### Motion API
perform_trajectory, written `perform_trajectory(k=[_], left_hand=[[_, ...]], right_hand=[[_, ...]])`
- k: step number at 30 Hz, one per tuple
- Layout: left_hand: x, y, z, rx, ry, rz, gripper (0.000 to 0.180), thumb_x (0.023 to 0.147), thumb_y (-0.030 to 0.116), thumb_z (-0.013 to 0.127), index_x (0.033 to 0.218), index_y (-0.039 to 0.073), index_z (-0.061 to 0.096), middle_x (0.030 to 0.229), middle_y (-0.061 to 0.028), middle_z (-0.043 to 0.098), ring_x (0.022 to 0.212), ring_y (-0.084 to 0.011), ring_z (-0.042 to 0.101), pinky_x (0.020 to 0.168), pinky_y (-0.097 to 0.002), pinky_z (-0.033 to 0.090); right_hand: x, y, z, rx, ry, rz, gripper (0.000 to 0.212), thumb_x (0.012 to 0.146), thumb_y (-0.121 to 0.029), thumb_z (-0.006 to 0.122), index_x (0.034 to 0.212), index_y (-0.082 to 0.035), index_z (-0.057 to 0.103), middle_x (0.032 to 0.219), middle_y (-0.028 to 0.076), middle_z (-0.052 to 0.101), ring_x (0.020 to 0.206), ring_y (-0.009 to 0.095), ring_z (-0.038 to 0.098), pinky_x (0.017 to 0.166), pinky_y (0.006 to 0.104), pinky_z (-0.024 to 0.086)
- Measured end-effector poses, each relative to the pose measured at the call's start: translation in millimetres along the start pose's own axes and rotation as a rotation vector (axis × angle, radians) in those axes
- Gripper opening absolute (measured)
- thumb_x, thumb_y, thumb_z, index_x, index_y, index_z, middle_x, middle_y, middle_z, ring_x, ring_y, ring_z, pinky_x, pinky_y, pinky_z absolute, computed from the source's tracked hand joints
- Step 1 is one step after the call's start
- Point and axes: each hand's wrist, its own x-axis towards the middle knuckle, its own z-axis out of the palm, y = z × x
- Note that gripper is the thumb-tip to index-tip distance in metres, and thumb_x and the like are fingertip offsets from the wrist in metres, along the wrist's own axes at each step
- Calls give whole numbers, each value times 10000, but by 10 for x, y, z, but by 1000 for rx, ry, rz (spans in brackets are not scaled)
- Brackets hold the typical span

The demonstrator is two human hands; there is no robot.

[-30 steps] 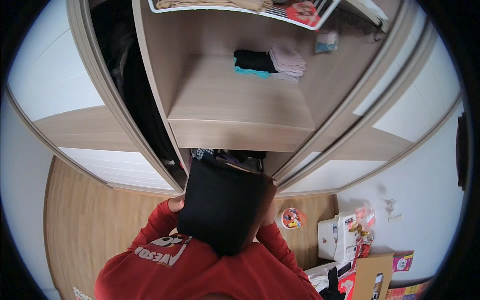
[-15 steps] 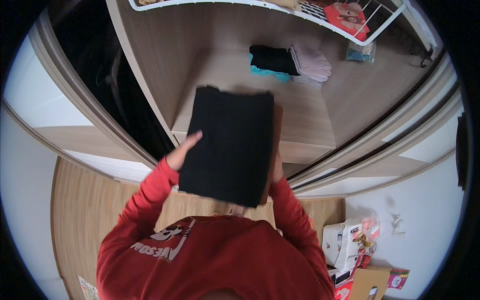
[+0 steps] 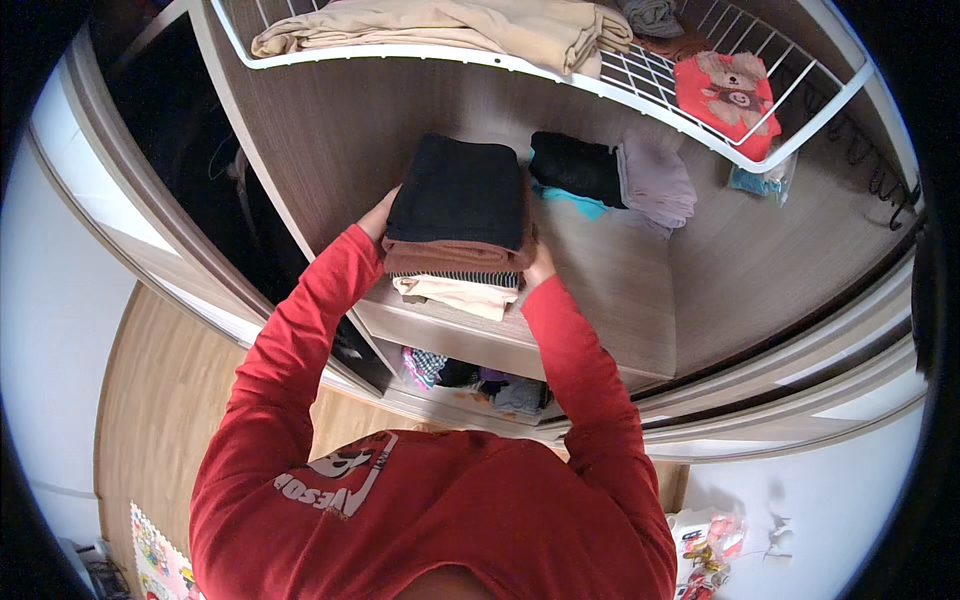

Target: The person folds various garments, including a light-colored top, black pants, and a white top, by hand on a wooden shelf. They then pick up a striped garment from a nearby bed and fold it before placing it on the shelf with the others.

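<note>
Between my two hands is a stack of folded clothes (image 3: pixel 460 190): black on top, then brown, a striped piece and cream at the bottom. My left hand (image 3: pixel 378 215) grips its left side, the fingers partly hidden by the clothes. On the opposite side my right hand (image 3: pixel 541 262) presses near the lower right corner. The stack is over the left part of the wooden shelf (image 3: pixel 610 285), at its front edge; whether its full weight rests there I cannot tell. Farther back lie a folded black garment (image 3: pixel 575 168) on turquoise cloth and a lilac folded pile (image 3: pixel 655 180).
Above the shelf hangs a white wire rack (image 3: pixel 620 95) with beige cloth (image 3: pixel 440 28) and a red bear-patterned item (image 3: pixel 730 95). A lower compartment holds mixed clothes (image 3: pixel 490 385). Sliding door tracks (image 3: pixel 770 370) run at the right. A clear bag (image 3: pixel 765 182) lies under the rack.
Both hands have carried the stack forward and into the wardrobe, onto or just over the shelf's left side. The stack's layered front edge now shows, and more of the rack is in view.
</note>
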Motion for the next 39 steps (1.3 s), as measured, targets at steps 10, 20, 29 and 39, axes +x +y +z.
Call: perform_trajectory(k=[10,20,29,39], left_hand=[[-1524,69,919,1216,-386,1148,155,677,40,557,830,23,534,790,-95,546,710,-246,556,650,-344,464],[-661,-408,669,1067,-197,853,133,676,-10,559,810,-11,564,834,-138,586,750,-270,584,666,-316,469],[659,-339,-16,1021,-26,893,190,654,-39,535,832,13,575,817,-114,582,746,-237,571,691,-276,443],[816,-343,248,-520,6,-220,233,748,8,464,955,-86,415,958,-213,485,821,-334,529,736,-379,497]], right_hand=[[-983,-223,-340,-726,-424,-152,992,650,-218,680,1272,44,-46,1237,232,313,1020,309,461,805,336,427],[-413,158,163,-1172,-162,-301,450,622,-89,619,1009,67,452,860,262,518,751,382,540,672,406,450],[680,314,571,-1193,126,-443,545,640,-123,594,1106,-7,338,954,240,482,895,383,461,760,424,388],[-380,109,-39,-1328,-297,-702,319,704,-150,545,1014,-76,527,1135,133,449,1088,304,376,917,410,293]])
